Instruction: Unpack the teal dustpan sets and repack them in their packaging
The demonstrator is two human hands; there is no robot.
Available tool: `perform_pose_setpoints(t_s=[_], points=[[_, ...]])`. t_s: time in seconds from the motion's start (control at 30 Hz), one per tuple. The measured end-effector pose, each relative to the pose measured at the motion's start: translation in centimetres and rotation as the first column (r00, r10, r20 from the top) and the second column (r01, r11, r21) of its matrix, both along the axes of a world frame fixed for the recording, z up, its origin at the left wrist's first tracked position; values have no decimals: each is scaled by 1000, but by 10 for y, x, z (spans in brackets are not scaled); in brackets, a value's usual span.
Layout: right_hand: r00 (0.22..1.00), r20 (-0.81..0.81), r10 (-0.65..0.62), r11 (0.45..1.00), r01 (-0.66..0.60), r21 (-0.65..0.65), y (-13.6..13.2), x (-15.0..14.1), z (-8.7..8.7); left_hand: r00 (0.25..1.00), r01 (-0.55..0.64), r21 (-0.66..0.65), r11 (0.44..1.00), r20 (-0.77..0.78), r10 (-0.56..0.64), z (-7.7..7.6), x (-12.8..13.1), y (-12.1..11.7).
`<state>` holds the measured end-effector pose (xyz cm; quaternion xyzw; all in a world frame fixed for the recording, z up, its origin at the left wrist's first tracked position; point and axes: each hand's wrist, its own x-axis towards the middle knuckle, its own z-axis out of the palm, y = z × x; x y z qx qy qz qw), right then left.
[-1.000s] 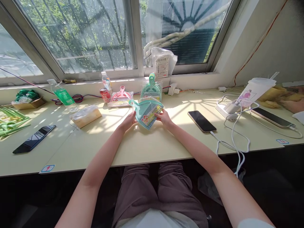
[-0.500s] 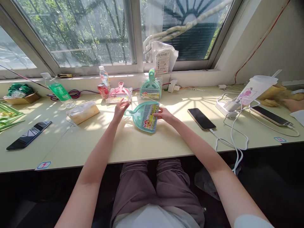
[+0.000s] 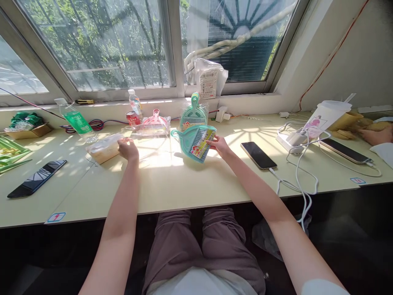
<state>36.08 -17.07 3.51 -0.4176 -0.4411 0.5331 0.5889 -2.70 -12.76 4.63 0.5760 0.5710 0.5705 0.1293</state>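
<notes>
My right hand (image 3: 219, 146) grips a mint-green dustpan-and-brush set (image 3: 190, 141) by the right edge, at its yellow printed label. The set is tilted above the table, its handle pointing left. At the right end of a pale block wrapped in clear plastic (image 3: 104, 148), my left hand (image 3: 128, 149) has its fingers curled together; what they pinch, if anything, is hidden. Behind lie a bagged pink dustpan set (image 3: 154, 124) and, leaning by the wall, bagged green dustpan sets (image 3: 194, 114).
Left stand a green-labelled bottle (image 3: 78, 122) and a black phone (image 3: 37, 179). A soda can (image 3: 132, 119) is at the back. To the right are a charging phone (image 3: 258, 155), a power strip (image 3: 288, 143) with white cables, and a lidded cup (image 3: 327, 119). Another person's hand (image 3: 376, 134) shows far right.
My left hand has moved left from beside the green set's handle to the plastic-wrapped block, its fingers now curled. My right hand has raised the set slightly and tilted it.
</notes>
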Motion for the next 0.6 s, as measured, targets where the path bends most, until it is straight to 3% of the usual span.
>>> perform_pose_setpoints(t_s=[0.03, 0.1, 0.13, 0.17, 0.2, 0.23, 0.27, 0.3, 0.33, 0.37, 0.4, 0.43, 0.53, 0.6], points=[[996, -56, -66, 998, 65, -18, 2, 2, -1, 988, -151, 35, 988, 12, 151, 1, -5, -3], [978, -150, -145, 989, 142, -36, 5, 5, -3, 908, -417, 129, 900, 27, 417, 5, -2, -11], [970, -185, -156, 988, 152, -33, 6, 4, -4, 882, -464, 185, 867, 1, 471, 7, 7, -16], [964, -215, -153, 988, 152, -25, 6, 3, -4, 891, -432, 223, 874, -41, 452, 7, 20, -20], [961, -239, -141, 990, 141, -14, 5, 0, -5, 935, -317, 226, 921, -87, 343, 7, 37, -24], [960, -254, -121, 992, 124, -5, 4, -4, -5, 984, -140, 155, 978, -90, 155, 6, 56, -28], [962, -258, -93, 995, 97, 2, 2, -8, -6, 997, 73, 36, 997, -32, -72, 3, 76, -32], [966, -252, -60, 998, 63, 5, 0, -13, -6, 953, 297, -81, 951, 80, -291, -1, 95, -36], [972, -235, -22, 1000, 24, 7, -1, -18, -7, 870, 481, -169, 860, 217, -444, -5, 112, -39], [978, -208, 15, 1000, -15, 5, -2, -21, -7, 787, 600, -218, 770, 335, -518, -11, 125, -41], [985, -164, 56, 998, -57, -7, -3, -24, -7, 734, 654, -225, 723, 422, -533, -15, 135, -43], [990, -103, 101, 994, -105, -34, -3, -25, -7, 710, 666, -229, 710, 488, -508, -20, 141, -44], [969, 144, 201, 969, -175, -172, -1, -18, -6, 747, 558, -245, 793, 563, -352, -25, 138, -41], [968, 239, 76, 980, -29, -196, 3, -6, -6, 775, 474, -272, 837, 579, -251, -24, 130, -36]])
